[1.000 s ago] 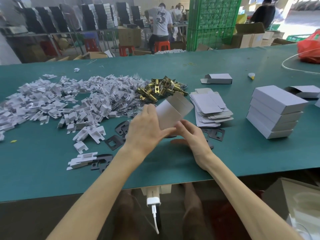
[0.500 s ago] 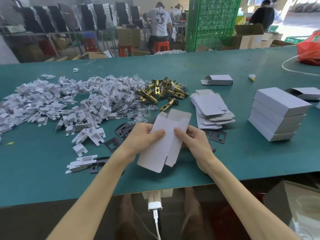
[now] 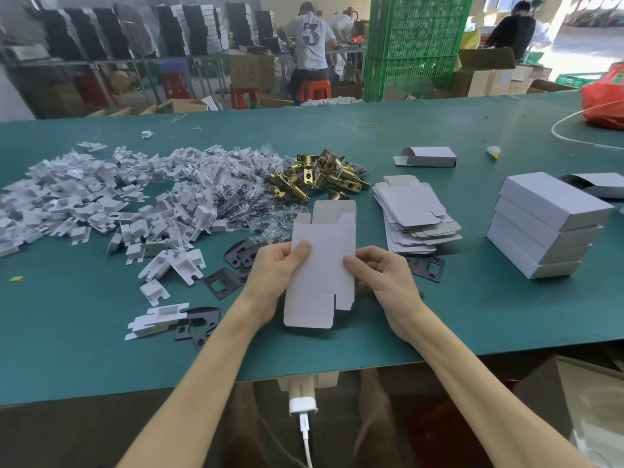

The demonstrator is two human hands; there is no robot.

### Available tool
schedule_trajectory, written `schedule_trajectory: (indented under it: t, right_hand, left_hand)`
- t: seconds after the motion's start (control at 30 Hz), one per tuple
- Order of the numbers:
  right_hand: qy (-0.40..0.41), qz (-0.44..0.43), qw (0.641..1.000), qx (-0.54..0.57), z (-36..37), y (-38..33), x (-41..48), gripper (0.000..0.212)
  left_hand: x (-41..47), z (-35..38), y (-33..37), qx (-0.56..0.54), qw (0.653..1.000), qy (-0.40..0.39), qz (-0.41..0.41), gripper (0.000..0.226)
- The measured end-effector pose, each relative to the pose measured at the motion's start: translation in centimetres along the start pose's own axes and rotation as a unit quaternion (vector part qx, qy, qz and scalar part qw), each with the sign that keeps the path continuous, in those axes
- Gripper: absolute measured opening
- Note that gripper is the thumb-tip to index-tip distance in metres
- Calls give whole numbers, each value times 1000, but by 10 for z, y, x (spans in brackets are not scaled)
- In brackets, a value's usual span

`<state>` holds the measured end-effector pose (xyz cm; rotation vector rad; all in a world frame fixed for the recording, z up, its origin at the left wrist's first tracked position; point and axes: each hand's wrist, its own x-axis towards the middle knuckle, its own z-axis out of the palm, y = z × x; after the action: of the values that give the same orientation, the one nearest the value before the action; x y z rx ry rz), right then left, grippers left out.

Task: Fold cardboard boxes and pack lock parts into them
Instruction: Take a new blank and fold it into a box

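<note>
A flat white cardboard box blank (image 3: 320, 261) is held upright over the green table (image 3: 101, 349), its end flaps loose at top and bottom. My left hand (image 3: 275, 282) grips its left edge with the thumb on the front face. My right hand (image 3: 388, 282) grips its right edge the same way. Behind it lies a heap of brass lock latches (image 3: 317, 179). Black strike plates (image 3: 221, 282) lie scattered under and beside my hands. A stack of flat box blanks (image 3: 415, 214) sits to the right.
A wide pile of white plastic inserts (image 3: 111, 204) covers the left of the table. Folded closed boxes (image 3: 543, 224) are stacked at right, with a half-folded box (image 3: 427, 157) farther back. A red bag (image 3: 604, 99) and people at benches are beyond the table.
The blank came down from a tilted position near the latches and turned upright in front of me. Both hands shifted to grip its side edges.
</note>
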<state>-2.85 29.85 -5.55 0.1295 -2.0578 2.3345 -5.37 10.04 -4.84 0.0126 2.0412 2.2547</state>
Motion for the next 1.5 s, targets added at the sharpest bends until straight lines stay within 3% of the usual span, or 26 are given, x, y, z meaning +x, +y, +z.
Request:
schedule_trajectory:
  t: [0.1,0.27,0.43,0.63,0.97,1.1,1.17,1.23,1.37,1.5]
  right_hand:
    - [3,-5,1000,-11,2,1,1,12]
    - [33,-36,997,-58,5,5,1,50]
    - [25,-52,996,-62,5,5,1,54]
    - [39,-52,994,-90,6,4,0,75]
    - [25,-51,996,-68,2,5,0,76]
    - [11,-46,998,-52,2,4,0,85]
    - [-4,-55,997,-63,4,2,-1,79]
    - [-12,-61,994,-93,5,1,-2,74]
    - [-28,-63,990,-126,9,0,-3,82]
    - [-31,-73,991,-110,8,-1,-5,75]
  left_hand:
    - [-1,4,-4,4,1000,17,17,25]
    - [-7,12,-10,60,996,36,55,25]
    - [-11,13,-9,69,994,48,66,21]
    - [-11,14,-10,93,992,56,70,27]
    - [-14,14,-8,53,997,20,47,24]
    - [-16,14,-8,33,996,24,80,22]
    - [-17,15,-6,25,994,13,108,21]
    - [-18,16,-2,9,993,-2,118,27]
    - [-20,14,0,-20,993,-30,111,43]
    - [-19,13,-2,-26,992,-29,121,43]
